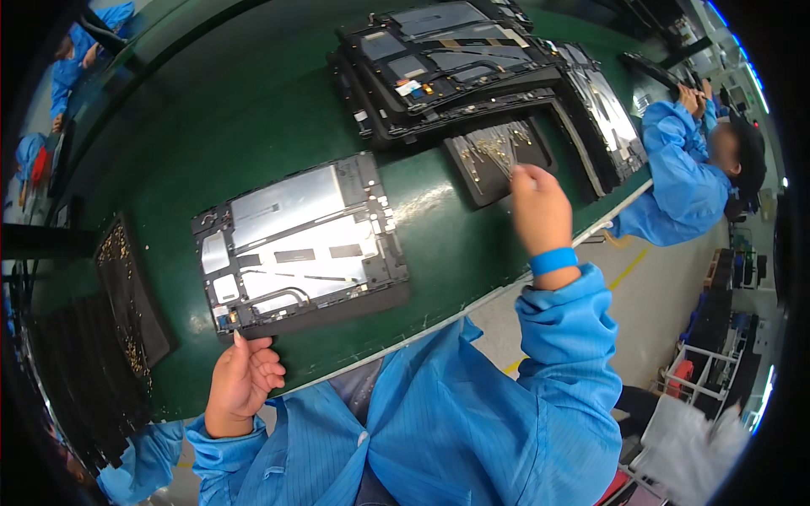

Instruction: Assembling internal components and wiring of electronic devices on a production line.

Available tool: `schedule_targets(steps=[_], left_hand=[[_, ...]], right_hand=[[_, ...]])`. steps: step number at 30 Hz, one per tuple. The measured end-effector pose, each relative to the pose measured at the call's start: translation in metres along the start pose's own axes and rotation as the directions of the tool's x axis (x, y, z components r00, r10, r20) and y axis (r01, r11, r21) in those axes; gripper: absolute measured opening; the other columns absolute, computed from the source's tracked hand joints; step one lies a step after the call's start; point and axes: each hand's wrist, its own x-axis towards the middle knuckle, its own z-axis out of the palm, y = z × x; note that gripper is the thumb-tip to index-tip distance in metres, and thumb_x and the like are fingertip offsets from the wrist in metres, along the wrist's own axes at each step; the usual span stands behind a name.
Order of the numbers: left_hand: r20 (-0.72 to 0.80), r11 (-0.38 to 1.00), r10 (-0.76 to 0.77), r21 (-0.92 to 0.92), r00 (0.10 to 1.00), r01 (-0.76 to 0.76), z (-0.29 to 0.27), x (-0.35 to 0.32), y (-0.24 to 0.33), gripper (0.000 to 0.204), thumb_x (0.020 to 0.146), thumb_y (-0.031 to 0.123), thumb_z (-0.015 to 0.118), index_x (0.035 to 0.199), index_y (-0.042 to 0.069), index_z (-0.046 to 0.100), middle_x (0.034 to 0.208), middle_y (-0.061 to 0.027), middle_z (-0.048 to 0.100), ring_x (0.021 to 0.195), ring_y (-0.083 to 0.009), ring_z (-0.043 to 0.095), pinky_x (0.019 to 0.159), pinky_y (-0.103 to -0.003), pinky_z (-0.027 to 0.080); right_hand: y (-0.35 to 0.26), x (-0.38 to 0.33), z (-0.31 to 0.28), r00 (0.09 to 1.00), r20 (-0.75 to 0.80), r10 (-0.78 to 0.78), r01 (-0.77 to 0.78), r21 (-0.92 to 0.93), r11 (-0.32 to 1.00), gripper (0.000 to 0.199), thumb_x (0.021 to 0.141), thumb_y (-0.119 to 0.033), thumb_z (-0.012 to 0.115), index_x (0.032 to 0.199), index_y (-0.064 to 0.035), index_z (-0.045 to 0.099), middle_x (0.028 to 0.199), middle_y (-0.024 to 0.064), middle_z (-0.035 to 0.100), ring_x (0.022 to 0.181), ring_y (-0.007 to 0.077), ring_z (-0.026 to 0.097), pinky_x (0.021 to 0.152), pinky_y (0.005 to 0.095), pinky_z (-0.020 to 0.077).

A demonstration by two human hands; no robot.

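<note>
A flat device panel (304,244), with silver plates, a black frame and thin cables, lies on a dark mat on the green table. At its near left corner is my left hand (242,379), thumb stretched up to the edge and fingers loosely curled, gripping nothing. My right hand (542,211) is pinched closed over the near side of a black tray (483,196). In that tray lie many thin grey strips with gold ends (489,145). Something thin and grey seems to stick out from the pinch, but among the strips I cannot make out what it is.
Similar panels (447,59) are stacked behind the tray, and another panel (603,110) stands to its right. A dark mat with small gold pieces (156,329) lies at far left. At right, a co-worker in blue (683,169) works at the table (456,244).
</note>
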Motion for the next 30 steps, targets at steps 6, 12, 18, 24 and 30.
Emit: schedule_targets(steps=[6, 12, 18, 24, 30], left_hand=[[-0.078, 0.999, -0.019, 0.024, 0.997, 0.02, 0.003, 0.001, -0.001, 0.039, 0.087, 0.034, 0.035, 0.089, -0.001, 0.052, 0.067, -0.0107, 0.058, 0.056, -0.021, 0.058, 0.048, -0.03, 0.049], [-0.18, 0.901, 0.104, 0.433, 0.978, -0.016, 0.022, -0.012, -0.005, 0.031, 0.085, 0.027, 0.043, 0.093, -0.002, 0.052, 0.08, -0.0112, 0.056, 0.068, -0.0147, 0.056, 0.056, -0.027, 0.047], [0.821, -0.475, 0.483, 0.538, 0.305, -0.697, 0.084, -0.008, -0.001, 0.041, 0.067, 0.018, 0.064, 0.103, 0.005, 0.05, 0.108, -0.0137, 0.044, 0.103, -0.0327, 0.038, 0.083, -0.045, 0.037], [0.892, -0.348, 0.302, 0.432, 0.337, -0.832, 0.091, -0.001, -0.004, 0.029, 0.064, 0.011, 0.063, 0.092, 0.004, 0.056, 0.091, -0.0091, 0.051, 0.088, -0.0272, 0.048, 0.075, -0.038, 0.042], [0.777, -0.232, 0.524, 0.525, 0.349, -0.819, 0.092, -0.003, -0.006, 0.027, 0.059, 0.005, 0.063, 0.086, 0.004, 0.056, 0.08, -0.0071, 0.05, 0.079, -0.0244, 0.049, 0.069, -0.035, 0.044]], right_hand=[[0.018, 0.013, -0.014, 0.734, 0.464, 0.496, -0.645, 0.246, 0.724, 0.041, 0.075, -0.038, 0.053, 0.088, 0.0013, 0.053, 0.073, 0.0049, 0.053, 0.048, 0.0114, 0.042, 0.039, 0.0254, 0.0353], [0.023, 0.003, -0.025, 0.695, 0.524, 0.492, -0.718, 0.478, 0.506, 0.028, 0.076, -0.03, 0.054, 0.092, -0.0072, 0.05, 0.075, 0.0013, 0.054, 0.054, 0.0098, 0.042, 0.043, 0.0229, 0.0357], [-0.037, -0.085, -0.047, 0.668, 0.688, -0.282, -0.069, 0.435, 0.898, 0.011, 0.074, -0.012, 0.059, 0.081, -0.0041, 0.058, 0.072, 0.0044, 0.059, 0.068, 0.0137, 0.055, 0.058, 0.026, 0.0436], [-0.072, -0.095, -0.019, -0.027, 0.921, -0.389, -0.358, 0.354, 0.864, 0.014, 0.075, -0.016, 0.06, 0.082, -0.0035, 0.059, 0.072, 0.0035, 0.059, 0.067, 0.0108, 0.054, 0.06, 0.0225, 0.0429], [-0.071, -0.107, -0.007, -0.006, 0.921, -0.39, -0.688, 0.28, 0.67, 0.016, 0.079, -0.017, 0.056, 0.084, -0.0018, 0.058, 0.074, 0.003, 0.058, 0.07, 0.0059, 0.051, 0.061, 0.0192, 0.0414]])
